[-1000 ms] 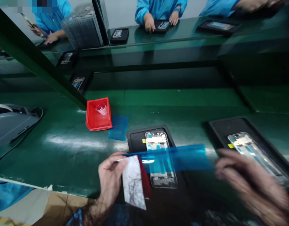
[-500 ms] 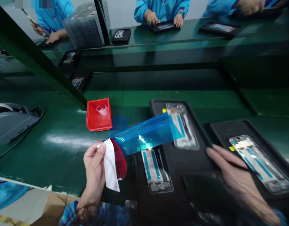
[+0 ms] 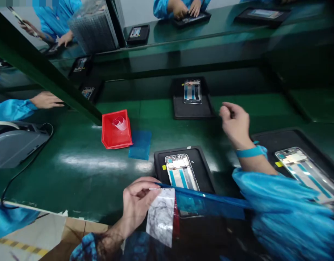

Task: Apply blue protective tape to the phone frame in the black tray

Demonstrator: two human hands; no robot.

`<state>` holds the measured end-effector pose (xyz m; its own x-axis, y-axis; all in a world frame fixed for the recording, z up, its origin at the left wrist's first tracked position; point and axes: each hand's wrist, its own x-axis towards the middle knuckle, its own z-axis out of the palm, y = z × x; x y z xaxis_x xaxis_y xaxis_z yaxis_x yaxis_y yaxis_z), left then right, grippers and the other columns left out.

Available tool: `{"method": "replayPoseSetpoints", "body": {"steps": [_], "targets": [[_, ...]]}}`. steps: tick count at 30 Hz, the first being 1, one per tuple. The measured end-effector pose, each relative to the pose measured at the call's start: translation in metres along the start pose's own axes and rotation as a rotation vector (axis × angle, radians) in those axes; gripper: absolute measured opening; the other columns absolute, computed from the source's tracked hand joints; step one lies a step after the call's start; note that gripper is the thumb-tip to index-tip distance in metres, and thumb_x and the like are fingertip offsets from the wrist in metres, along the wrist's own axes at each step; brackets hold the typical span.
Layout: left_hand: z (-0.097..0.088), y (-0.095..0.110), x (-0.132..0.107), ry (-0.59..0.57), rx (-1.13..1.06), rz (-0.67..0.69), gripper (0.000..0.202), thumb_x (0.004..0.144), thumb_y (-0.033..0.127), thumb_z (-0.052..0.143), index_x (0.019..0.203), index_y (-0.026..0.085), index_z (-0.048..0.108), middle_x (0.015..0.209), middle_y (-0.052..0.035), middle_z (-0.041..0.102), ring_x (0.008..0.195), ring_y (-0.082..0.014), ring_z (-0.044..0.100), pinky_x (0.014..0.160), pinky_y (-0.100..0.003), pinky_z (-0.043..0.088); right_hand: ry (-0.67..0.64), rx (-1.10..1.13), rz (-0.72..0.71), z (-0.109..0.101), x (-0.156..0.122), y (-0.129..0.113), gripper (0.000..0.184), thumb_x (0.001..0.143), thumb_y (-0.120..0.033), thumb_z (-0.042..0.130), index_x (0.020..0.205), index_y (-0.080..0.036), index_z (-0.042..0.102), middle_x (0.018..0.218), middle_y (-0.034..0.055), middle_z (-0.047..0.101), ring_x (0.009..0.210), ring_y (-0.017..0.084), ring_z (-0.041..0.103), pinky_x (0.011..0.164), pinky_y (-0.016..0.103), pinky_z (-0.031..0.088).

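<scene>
My left hand [image 3: 141,197] pinches the edge of a long blue film strip [image 3: 210,203], a white strip [image 3: 160,214] and a red sheet [image 3: 176,221]. The blue film stretches right, partly covering a phone frame [image 3: 180,168] in the near black tray [image 3: 206,170]. My right hand [image 3: 235,123], with a blue wrist strap [image 3: 250,152], is raised beside the far black tray [image 3: 192,110], apart from it. Its fingers are curled, with a dark spot between them that I cannot make out. Another phone frame [image 3: 193,91] lies in that far tray.
A red bin [image 3: 116,139] holding a rolled clear sheet [image 3: 119,123] stands left of a blue film piece [image 3: 141,145]. Right, another tray [image 3: 264,137] carries a phone frame [image 3: 305,174]. A green post [image 3: 47,65] slants across the left. Co-workers' hands [image 3: 187,9] work opposite.
My right hand has moved forward and left, carrying a tray to the back and letting it go. My left hand has come down and right with the strips. A co-worker's arm has appeared at left.
</scene>
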<state>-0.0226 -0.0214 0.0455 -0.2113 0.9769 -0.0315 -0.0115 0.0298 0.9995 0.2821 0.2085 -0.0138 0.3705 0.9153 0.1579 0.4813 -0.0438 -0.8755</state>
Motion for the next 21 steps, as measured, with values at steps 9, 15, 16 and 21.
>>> {"method": "replayPoseSetpoints", "body": {"steps": [9,15,16,21], "targets": [[0.037,-0.024,0.011,-0.267,0.094,0.162,0.005,0.083,0.019,0.091,0.086,0.021,0.091,0.094,-0.0095,0.090,0.082,-0.0174,0.088,0.076,-0.016,0.068,-0.393,0.266,-0.118,-0.088,-0.131,-0.054,0.052,0.100,-0.077,0.060,0.109,-0.032,0.085,0.111,0.0065,0.079,0.085,0.020,0.078,0.082,0.033,0.069],[0.041,-0.030,0.011,-0.344,0.135,0.223,0.005,0.090,0.020,0.087,0.090,0.015,0.088,0.103,-0.0135,0.090,0.092,-0.0191,0.089,0.088,-0.019,0.069,-0.478,0.351,-0.175,-0.080,-0.185,-0.059,0.006,0.095,-0.036,0.078,0.095,-0.036,0.073,0.106,0.0029,0.076,0.084,0.020,0.081,0.076,0.028,0.074],[0.040,-0.029,0.010,-0.357,0.139,0.228,0.005,0.091,0.020,0.086,0.091,0.015,0.088,0.102,-0.0131,0.090,0.091,-0.0186,0.089,0.087,-0.018,0.069,-0.493,0.324,-0.209,-0.079,-0.189,-0.060,0.012,0.092,-0.029,0.080,0.092,-0.036,0.071,0.103,0.0023,0.078,0.084,0.021,0.082,0.075,0.027,0.074],[0.035,-0.029,0.007,-0.401,0.155,0.233,0.008,0.095,0.021,0.082,0.094,0.014,0.086,0.094,-0.0117,0.090,0.087,-0.0183,0.089,0.085,-0.018,0.070,-0.603,0.284,-0.290,-0.077,-0.192,-0.064,0.016,0.093,-0.025,0.078,0.089,-0.036,0.067,0.089,-0.0001,0.084,0.076,0.022,0.085,0.073,0.025,0.074]]}}
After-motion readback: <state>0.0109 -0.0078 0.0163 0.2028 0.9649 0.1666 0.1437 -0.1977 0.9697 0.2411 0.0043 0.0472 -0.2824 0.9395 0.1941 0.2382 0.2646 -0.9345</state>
